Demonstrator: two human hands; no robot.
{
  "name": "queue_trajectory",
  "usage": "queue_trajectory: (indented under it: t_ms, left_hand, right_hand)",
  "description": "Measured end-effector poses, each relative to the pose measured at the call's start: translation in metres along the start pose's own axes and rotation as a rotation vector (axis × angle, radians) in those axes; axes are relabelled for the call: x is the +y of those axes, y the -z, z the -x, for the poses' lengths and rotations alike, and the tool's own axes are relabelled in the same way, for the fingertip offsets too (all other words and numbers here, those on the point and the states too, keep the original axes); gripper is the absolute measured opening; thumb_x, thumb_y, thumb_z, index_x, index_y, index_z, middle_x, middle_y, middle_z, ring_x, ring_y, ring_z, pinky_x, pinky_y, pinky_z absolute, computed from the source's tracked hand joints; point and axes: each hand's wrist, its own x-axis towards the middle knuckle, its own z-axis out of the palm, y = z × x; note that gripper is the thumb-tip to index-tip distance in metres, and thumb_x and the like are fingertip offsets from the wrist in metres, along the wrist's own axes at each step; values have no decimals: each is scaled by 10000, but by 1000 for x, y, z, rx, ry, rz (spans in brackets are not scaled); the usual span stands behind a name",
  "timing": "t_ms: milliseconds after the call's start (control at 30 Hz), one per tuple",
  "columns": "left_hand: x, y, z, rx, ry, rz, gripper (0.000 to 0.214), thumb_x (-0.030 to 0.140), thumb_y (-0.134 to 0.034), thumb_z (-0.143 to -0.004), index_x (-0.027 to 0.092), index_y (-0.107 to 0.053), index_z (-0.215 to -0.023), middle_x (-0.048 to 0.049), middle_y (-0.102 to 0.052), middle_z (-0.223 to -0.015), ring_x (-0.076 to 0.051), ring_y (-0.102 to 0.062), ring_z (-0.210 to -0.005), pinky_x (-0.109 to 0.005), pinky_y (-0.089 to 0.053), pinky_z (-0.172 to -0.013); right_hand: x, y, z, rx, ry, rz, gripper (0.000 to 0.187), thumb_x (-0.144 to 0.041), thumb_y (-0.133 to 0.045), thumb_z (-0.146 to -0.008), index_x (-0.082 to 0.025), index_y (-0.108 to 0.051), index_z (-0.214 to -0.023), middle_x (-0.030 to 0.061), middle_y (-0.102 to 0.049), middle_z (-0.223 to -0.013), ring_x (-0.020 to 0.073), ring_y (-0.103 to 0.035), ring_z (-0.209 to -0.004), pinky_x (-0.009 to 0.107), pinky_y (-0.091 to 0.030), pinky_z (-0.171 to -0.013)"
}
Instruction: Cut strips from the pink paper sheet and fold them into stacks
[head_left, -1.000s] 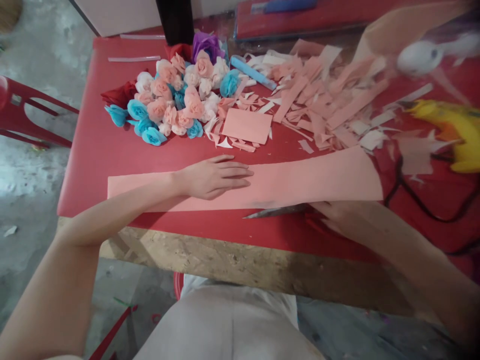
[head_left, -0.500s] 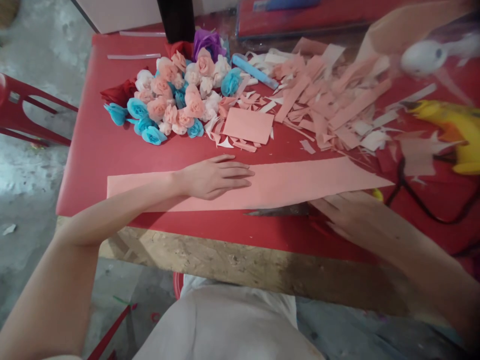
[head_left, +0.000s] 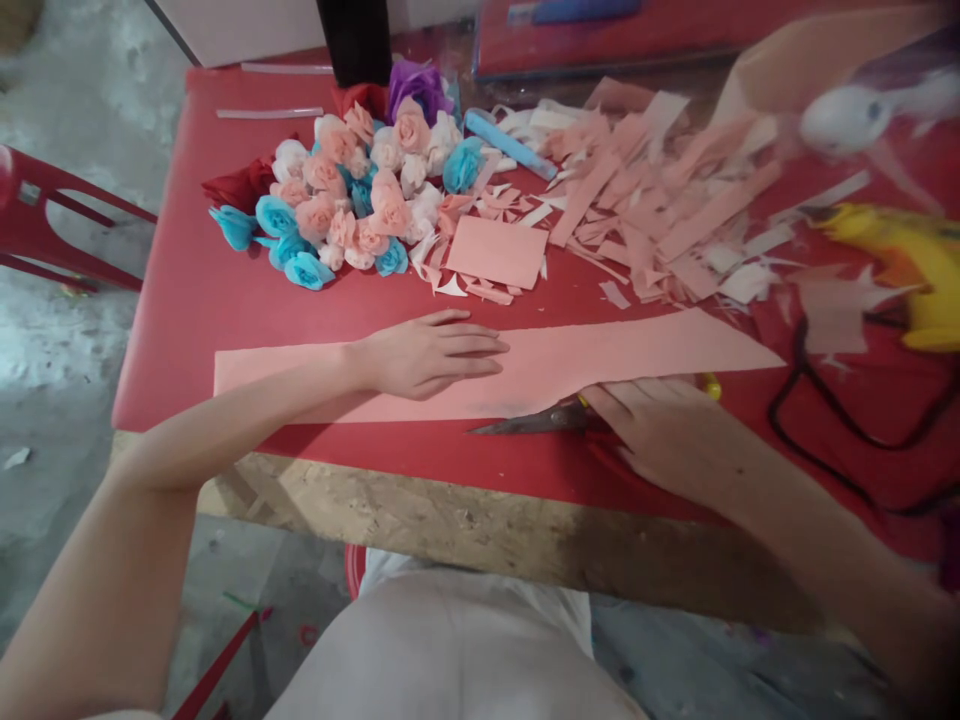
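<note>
A long strip of pink paper lies along the front of the red table, its right end cut to a slanted point. My left hand rests flat on the strip's middle, fingers stretched out. My right hand is wrapped round a pair of scissors at the strip's lower edge. The dark blades point left; one shows below the paper, and the other appears to be beneath it. A bit of yellow handle shows beside the hand. Part of the strip's left end is hidden under my left forearm.
Behind the strip are a heap of paper roses, a square of pink paper and a pile of paper scraps. A yellow glue gun with a black cord lies at right. A red stool stands left.
My right hand and the scissors have slid left along the strip's lower edge. The paper above the blades is slightly lifted. My left hand has stayed in place.
</note>
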Motion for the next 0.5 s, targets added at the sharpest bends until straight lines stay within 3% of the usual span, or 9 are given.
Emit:
queue_trajectory:
  t_ms: [167,300,500]
  left_hand:
    - [0,-1,1,7,7,2,468,214,-301,-878,224,-443,-1323,-78,-428,-1418,-180,-358,-1334,-412,-202,-1127]
    - [0,-2,0,25,-10,-20,464,213,-271,-890,193,-450,-1318,-95,-439,-1408,-187,-372,-1326,-417,-223,-1116]
    - [0,-3,1,7,-7,-38,470,215,-277,-886,200,-440,-1326,-90,-429,-1415,-187,-358,-1333,-421,-215,-1116]
  right_hand:
    - [-1,-12,2,43,-5,123,231,-124,-360,-788,-174,-569,-871,30,-595,-603,159,-510,-528,268,-271,-494]
    - [3,-16,4,123,63,165,246,-72,-388,-730,-152,-567,-877,50,-621,-657,166,-543,-575,266,-320,-539]
    - [9,-18,9,225,148,154,253,-46,-365,-776,-126,-578,-888,53,-621,-682,165,-545,-594,271,-346,-556]
